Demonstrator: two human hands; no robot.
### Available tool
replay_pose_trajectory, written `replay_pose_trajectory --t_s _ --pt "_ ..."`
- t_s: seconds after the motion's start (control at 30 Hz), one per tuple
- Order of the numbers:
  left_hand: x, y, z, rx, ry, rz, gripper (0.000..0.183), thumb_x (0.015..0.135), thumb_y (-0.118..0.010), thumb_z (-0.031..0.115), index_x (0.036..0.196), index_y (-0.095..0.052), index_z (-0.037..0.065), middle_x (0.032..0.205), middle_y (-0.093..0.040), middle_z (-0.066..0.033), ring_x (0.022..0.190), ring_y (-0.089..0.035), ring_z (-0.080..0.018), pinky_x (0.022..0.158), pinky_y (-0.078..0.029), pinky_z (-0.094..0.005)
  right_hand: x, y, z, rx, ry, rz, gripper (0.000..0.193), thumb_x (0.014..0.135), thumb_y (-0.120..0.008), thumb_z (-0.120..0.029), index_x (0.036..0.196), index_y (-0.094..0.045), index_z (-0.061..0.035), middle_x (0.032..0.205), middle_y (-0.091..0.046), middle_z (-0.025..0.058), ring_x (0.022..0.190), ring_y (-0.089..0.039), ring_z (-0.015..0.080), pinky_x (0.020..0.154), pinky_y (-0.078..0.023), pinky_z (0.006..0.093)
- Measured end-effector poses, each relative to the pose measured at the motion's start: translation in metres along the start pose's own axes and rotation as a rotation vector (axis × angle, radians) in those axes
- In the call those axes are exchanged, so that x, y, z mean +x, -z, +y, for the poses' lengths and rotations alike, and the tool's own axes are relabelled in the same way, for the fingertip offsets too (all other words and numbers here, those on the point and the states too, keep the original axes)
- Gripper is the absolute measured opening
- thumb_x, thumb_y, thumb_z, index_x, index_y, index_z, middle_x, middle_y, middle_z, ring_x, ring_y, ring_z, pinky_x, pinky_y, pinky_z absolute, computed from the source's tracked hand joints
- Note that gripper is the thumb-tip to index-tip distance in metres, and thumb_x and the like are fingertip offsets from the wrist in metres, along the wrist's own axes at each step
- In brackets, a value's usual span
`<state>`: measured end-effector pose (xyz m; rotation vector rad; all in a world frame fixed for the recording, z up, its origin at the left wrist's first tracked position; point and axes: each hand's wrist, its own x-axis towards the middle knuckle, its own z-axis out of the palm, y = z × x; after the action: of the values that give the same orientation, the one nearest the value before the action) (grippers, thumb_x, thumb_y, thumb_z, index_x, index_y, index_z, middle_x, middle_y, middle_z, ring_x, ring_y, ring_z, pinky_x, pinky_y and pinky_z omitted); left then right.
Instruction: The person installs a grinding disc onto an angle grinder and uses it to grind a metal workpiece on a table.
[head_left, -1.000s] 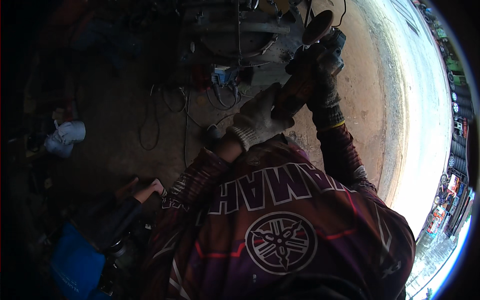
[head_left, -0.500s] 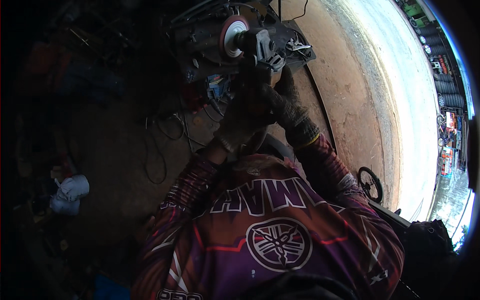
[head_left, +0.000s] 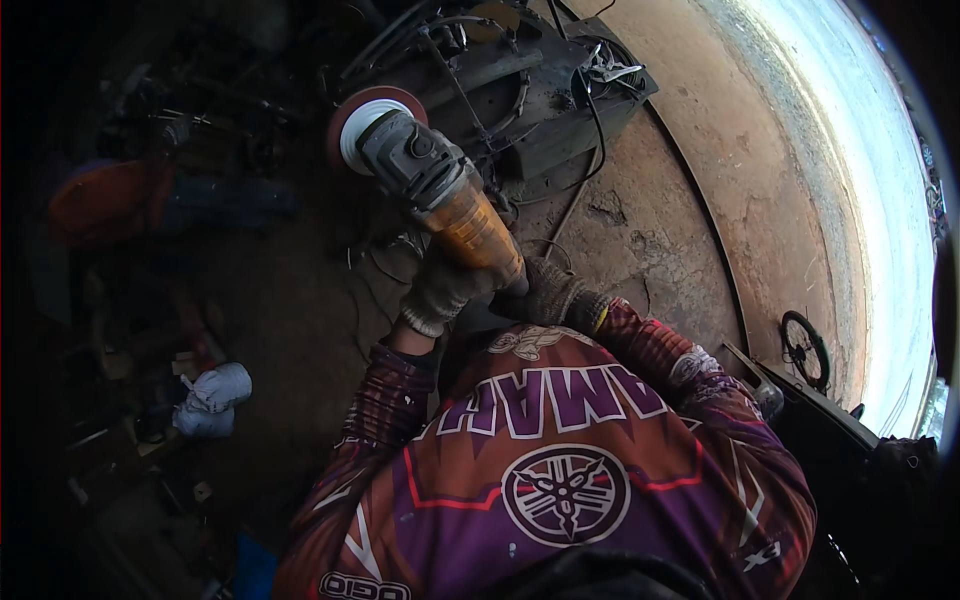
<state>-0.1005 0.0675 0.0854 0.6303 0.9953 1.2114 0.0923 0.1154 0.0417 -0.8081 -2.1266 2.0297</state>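
Note:
An angle grinder (head_left: 468, 225) with a worn orange body and a grey head is tilted up and to the left in front of my chest. Its round disc (head_left: 362, 125) has a white face and a reddish-brown rim. My left hand (head_left: 445, 290), in a grey knit glove, is closed around the lower side of the grinder's body. At the rear end of the tool, my right hand (head_left: 552, 292), gloved too, is wrapped about it; part of its fingers is hidden. The disc is apart from the dark metal workbench (head_left: 575, 140) ahead.
Locking pliers (head_left: 612, 68) and cables lie on the bench among metal rods. At the dim left shows a person in an orange top (head_left: 110, 205). A white cloth bundle (head_left: 212, 398) lies lower left. A wheel (head_left: 805, 350) stands at the right by a dark ledge.
Both hands have drawn the grinder back toward my body and swung its head left, away from the bench. The view has shifted too.

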Motion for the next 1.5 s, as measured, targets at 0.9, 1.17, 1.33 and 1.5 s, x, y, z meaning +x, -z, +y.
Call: replay_pose_trajectory --t_s 0.9,1.17,1.33,1.5 --pt "0.021 0.077 0.035 -0.404 0.087 0.017 0.081 0.086 -0.083 0.048 0.141 -0.045 0.003 0.124 -0.059 -0.0154 0.116 -0.063 -0.0310 0.103 -0.055 -0.0480 0.008 -0.061 -0.092 -0.377 -0.550 0.475 0.084 0.088 -0.076 -0.033 0.159 -0.035 -0.0147 0.115 -0.070 0.0287 0.105 -0.070 0.0448 0.088 -0.057 0.0500" --pt "0.049 0.082 0.019 -0.224 0.049 0.338 0.071 0.089 -0.073 0.058 0.134 -0.054 0.006 0.124 -0.062 -0.0144 0.118 -0.061 -0.0328 0.107 -0.050 -0.0515 0.002 -0.058 -0.073 -0.311 -0.394 0.439 0.092 0.086 -0.079 -0.038 0.160 -0.029 -0.0172 0.102 -0.072 0.0277 0.092 -0.072 0.0460 0.078 -0.057 0.0539" --pt "0.046 0.093 0.021 -0.229 0.128 0.306 0.073 0.091 -0.065 0.061 0.129 -0.057 0.000 0.124 -0.064 -0.0216 0.117 -0.063 -0.0379 0.109 -0.049 -0.0540 -0.005 -0.053 -0.069 -0.227 -0.294 0.288 0.102 0.086 -0.078 -0.038 0.163 -0.015 -0.0167 0.106 -0.070 0.0302 0.096 -0.072 0.0462 0.082 -0.058 0.0523" --pt "0.055 0.097 0.021 -0.204 0.146 0.253 0.074 0.091 -0.063 0.063 0.129 -0.058 -0.001 0.128 -0.063 -0.0232 0.120 -0.062 -0.0393 0.112 -0.046 -0.0555 0.003 -0.057 -0.052 -0.252 -0.259 0.337 0.102 0.086 -0.077 -0.038 0.163 -0.014 -0.0163 0.104 -0.070 0.0304 0.094 -0.072 0.0459 0.080 -0.058 0.0532"
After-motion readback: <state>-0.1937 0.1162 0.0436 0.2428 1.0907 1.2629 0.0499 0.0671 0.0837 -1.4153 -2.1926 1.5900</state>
